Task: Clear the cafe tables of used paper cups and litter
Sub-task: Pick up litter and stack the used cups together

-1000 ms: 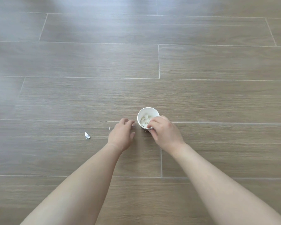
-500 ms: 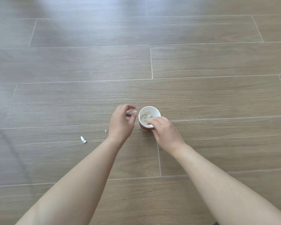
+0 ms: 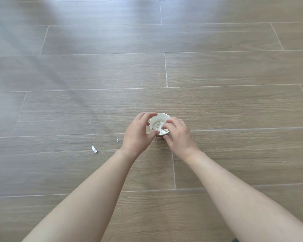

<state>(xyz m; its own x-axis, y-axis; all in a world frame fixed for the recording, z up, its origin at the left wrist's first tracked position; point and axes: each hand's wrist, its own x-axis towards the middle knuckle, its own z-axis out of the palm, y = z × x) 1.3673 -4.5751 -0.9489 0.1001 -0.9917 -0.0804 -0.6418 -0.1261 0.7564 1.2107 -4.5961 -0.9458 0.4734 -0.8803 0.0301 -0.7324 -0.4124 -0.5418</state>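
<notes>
A white paper cup (image 3: 157, 119) stands upright on the wood-plank surface (image 3: 234, 105), holding crumpled white paper scraps (image 3: 157, 126). My right hand (image 3: 177, 135) grips the cup's right side, with its fingertips hooked over the rim. My left hand (image 3: 138, 132) hovers over the cup's left rim. Its fingers are loosely curved and spread from the thumb, and I see nothing between them. A white paper scrap (image 3: 94, 149) lies to the left of my left wrist. A tiny scrap (image 3: 117, 140) lies closer to that hand.
Grey-brown planks with pale seams fill the whole view. A faint diagonal shadow crosses the left side. A dark object shows at the bottom right edge (image 3: 234, 240).
My left hand lifted a small scrap from the surface and moved right to the cup's mouth; the scrap is no longer seen in its fingers. My right hand stayed on the cup.
</notes>
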